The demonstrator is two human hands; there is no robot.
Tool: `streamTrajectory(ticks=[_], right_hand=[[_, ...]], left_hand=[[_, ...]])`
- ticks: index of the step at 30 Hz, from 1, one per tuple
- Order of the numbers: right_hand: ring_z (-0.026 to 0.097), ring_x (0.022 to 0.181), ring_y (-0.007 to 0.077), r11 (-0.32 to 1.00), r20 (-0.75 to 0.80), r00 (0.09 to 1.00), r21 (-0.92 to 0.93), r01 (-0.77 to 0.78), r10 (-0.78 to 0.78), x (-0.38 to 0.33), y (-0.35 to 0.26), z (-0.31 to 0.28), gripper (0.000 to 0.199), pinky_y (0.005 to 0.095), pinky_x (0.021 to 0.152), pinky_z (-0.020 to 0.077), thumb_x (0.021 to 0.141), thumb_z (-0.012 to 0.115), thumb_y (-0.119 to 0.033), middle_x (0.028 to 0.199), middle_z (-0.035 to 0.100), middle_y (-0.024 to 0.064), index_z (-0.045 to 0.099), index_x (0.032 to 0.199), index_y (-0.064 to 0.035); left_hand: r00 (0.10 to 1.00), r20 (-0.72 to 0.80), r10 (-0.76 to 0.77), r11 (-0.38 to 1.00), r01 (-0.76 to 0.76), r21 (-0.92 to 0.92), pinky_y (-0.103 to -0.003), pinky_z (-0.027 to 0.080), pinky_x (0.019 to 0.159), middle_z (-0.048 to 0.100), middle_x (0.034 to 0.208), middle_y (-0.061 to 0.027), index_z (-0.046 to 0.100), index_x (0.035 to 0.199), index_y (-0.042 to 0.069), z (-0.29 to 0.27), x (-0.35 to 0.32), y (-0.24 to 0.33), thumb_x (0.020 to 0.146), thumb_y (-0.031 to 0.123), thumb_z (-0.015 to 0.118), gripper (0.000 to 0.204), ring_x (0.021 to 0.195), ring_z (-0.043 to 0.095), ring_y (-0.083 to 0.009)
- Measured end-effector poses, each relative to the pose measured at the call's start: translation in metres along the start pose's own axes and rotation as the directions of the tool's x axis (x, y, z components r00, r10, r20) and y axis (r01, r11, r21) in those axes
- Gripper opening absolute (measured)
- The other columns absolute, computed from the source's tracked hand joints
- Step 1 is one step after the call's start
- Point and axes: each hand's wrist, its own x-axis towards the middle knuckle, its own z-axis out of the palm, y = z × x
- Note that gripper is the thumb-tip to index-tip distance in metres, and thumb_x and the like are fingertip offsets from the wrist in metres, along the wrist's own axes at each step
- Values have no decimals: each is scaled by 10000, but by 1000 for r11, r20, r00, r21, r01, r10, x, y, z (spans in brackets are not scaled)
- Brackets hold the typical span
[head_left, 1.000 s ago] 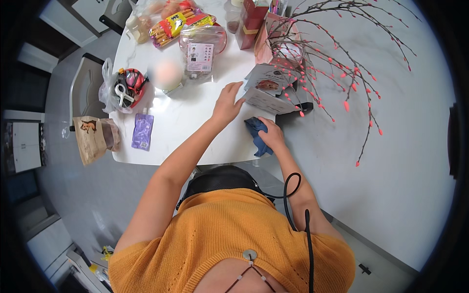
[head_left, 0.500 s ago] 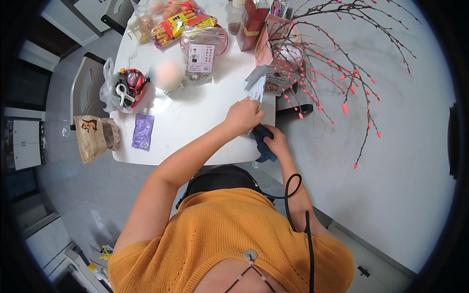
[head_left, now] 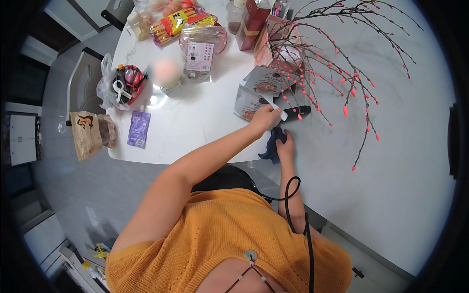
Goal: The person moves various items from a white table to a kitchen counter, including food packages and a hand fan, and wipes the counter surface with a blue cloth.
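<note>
Near the table's right edge, my left hand is closed on the white edge of a grey printed packet, which lies tilted over the tabletop. A second grey packet with a food picture stands just behind it, partly behind the branches. My right hand is closed around a bunched dark blue cloth at the table's near right corner, with part of the cloth hanging from my fingers. Some of my fingers are hidden in both hands.
Budded branches spread over the right side. A dark red box stands at the back. A clear zip bag, snack packs, a purple pouch, a red basket and a brown paper bag are further left.
My left hand has moved right and slightly nearer, and the grey packet has turned so its printed face shows. My right hand has shifted slightly right with the cloth.
</note>
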Motion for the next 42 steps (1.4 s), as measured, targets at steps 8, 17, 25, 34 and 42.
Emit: streamTrajectory(ticks=[8,17,25,34,42], right_hand=[[536,1047,312,957,224,969,-240,162,-107,-14,-32,-8,424,393,867,447,730,577,-200,1185,536,106,555,1150,-142],[551,1017,288,870,416,857,-245,427,-303,14,-71,-16,429,381,846,458,731,561,-183,1187,539,60,564,1160,-174],[530,1090,273,770,577,790,-403,495,-205,51,-92,1,506,380,899,437,726,571,-214,1272,500,65,520,1229,-214],[560,1037,271,763,489,837,-435,479,-247,72,-99,-7,497,382,862,449,724,594,-225,1119,588,72,529,1215,-193],[587,969,283,842,451,791,-142,521,-414,58,-80,-17,392,351,828,461,739,577,-181,1042,616,113,570,1123,-99]], left_hand=[[990,132,53,997,-60,51,-273,335,931,609,1011,-30,630,999,45,-12,21,-19,890,260,516,267,991,498,-111],[977,-196,84,963,-30,267,-290,431,659,607,769,-69,620,935,15,-84,45,-87,828,211,558,232,721,538,-146],[991,-136,-7,945,51,323,-255,404,730,580,909,-21,569,1062,50,-106,63,-87,852,176,542,246,817,500,-113],[969,-183,167,838,-41,545,-284,423,780,571,973,-93,558,1052,36,-98,70,-71,815,137,572,258,894,525,-177],[453,-286,844,491,-440,752,-373,404,787,487,956,-135,525,966,49,-77,54,-3,689,61,648,303,897,475,-298]])
